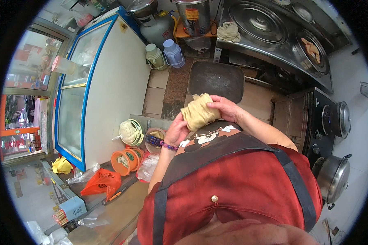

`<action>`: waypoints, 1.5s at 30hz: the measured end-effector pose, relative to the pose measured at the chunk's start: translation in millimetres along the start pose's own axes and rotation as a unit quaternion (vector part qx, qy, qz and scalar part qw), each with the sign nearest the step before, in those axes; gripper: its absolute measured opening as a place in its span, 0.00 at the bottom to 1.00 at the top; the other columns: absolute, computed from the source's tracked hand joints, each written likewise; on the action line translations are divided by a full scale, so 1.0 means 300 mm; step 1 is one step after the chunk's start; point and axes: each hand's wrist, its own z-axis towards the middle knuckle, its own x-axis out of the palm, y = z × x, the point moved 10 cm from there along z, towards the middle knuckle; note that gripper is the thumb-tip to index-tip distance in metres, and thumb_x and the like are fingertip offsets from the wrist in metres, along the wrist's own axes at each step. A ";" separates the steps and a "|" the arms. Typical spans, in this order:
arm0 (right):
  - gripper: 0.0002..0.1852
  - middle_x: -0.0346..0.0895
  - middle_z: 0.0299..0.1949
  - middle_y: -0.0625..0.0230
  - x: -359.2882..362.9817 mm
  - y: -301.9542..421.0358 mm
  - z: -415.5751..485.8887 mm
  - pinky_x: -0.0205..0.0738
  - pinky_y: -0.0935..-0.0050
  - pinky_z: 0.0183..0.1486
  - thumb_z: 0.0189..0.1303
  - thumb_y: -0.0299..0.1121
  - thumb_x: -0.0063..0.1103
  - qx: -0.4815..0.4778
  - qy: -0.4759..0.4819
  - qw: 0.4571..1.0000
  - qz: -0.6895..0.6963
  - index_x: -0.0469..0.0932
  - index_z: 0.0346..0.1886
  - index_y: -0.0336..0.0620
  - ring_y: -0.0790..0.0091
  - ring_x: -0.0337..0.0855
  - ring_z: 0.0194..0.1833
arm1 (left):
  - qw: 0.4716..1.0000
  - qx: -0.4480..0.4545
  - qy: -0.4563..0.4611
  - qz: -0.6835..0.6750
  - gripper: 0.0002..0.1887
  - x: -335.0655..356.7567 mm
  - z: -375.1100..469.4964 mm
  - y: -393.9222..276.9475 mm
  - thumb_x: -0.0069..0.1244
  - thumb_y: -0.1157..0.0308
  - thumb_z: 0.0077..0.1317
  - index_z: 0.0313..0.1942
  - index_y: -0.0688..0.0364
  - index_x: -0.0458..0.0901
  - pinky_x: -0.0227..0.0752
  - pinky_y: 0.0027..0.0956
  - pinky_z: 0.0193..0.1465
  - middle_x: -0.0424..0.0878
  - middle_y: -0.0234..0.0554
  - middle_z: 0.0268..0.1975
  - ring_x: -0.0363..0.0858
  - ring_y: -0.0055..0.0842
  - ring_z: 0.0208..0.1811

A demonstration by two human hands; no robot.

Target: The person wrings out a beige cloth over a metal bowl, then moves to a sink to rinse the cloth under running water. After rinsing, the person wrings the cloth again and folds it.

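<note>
Both my hands hold a folded yellowish cloth (201, 112) in front of the dark apron (199, 153). My left hand (177, 130), with a beaded bracelet at the wrist, grips the cloth's lower left edge. At its upper right side my right hand (225, 107) pinches it between thumb and fingers. Just left of my left wrist, a dark remote control (154, 140) lies on a round plastic container. A cartoon print shows on the apron below the cloth.
A dark stool or tray (216, 80) stands ahead on the tiled floor. Two thermos flasks (173, 53) are beside the glass-door fridge (116, 67). Steel stove counter (263, 49) lies front right, a black gas hob (317, 128) right. Orange baskets (121, 162) and a knife (118, 194) lie left.
</note>
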 end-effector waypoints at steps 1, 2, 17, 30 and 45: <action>0.24 0.72 0.54 0.59 -0.004 0.027 -0.009 0.68 0.66 0.59 0.60 0.33 0.58 -0.002 -0.020 1.000 0.001 0.67 0.58 0.35 0.65 0.74 0.55 | 0.999 0.028 -0.006 -0.041 0.27 0.017 0.006 -0.022 0.38 0.78 0.65 0.65 0.64 0.54 0.61 0.38 0.66 0.64 0.44 0.64 0.65 0.32 0.64; 0.24 0.71 0.55 0.59 -0.022 0.050 -0.007 0.68 0.67 0.59 0.60 0.33 0.57 -0.007 -0.040 0.998 -0.047 0.66 0.58 0.34 0.65 0.73 0.56 | 0.997 0.031 0.006 -0.074 0.26 0.035 0.012 -0.027 0.37 0.78 0.66 0.65 0.64 0.56 0.61 0.38 0.66 0.64 0.45 0.64 0.66 0.32 0.64; 0.29 0.74 0.44 0.50 0.015 0.195 -0.050 0.71 0.59 0.50 0.52 0.45 0.60 -0.129 -0.169 0.671 -0.710 0.69 0.55 0.39 0.50 0.75 0.48 | 0.796 0.191 -0.057 0.571 0.16 0.156 0.179 -0.065 0.47 0.69 0.64 0.50 0.65 0.75 0.67 0.33 0.52 0.75 0.49 0.46 0.74 0.37 0.50; 0.11 0.78 0.34 0.67 -0.412 0.187 -0.074 0.74 0.75 0.38 0.63 0.35 0.51 -0.060 -0.298 0.943 -0.137 0.76 0.41 0.38 0.76 0.78 0.35 | 0.703 0.039 -0.157 0.692 0.18 -0.108 0.092 -0.068 0.57 0.68 0.54 0.47 0.55 0.79 0.71 0.35 0.50 0.80 0.47 0.40 0.78 0.41 0.45; 0.24 0.75 0.45 0.66 -0.510 0.369 -0.275 0.73 0.69 0.44 0.67 0.50 0.45 0.049 -0.267 0.918 -0.289 0.70 0.53 0.39 0.73 0.76 0.44 | 0.573 0.113 -0.160 0.796 0.09 0.021 0.018 -0.199 0.57 0.76 0.48 0.33 0.60 0.84 0.70 0.40 0.46 0.76 0.44 0.36 0.75 0.40 0.41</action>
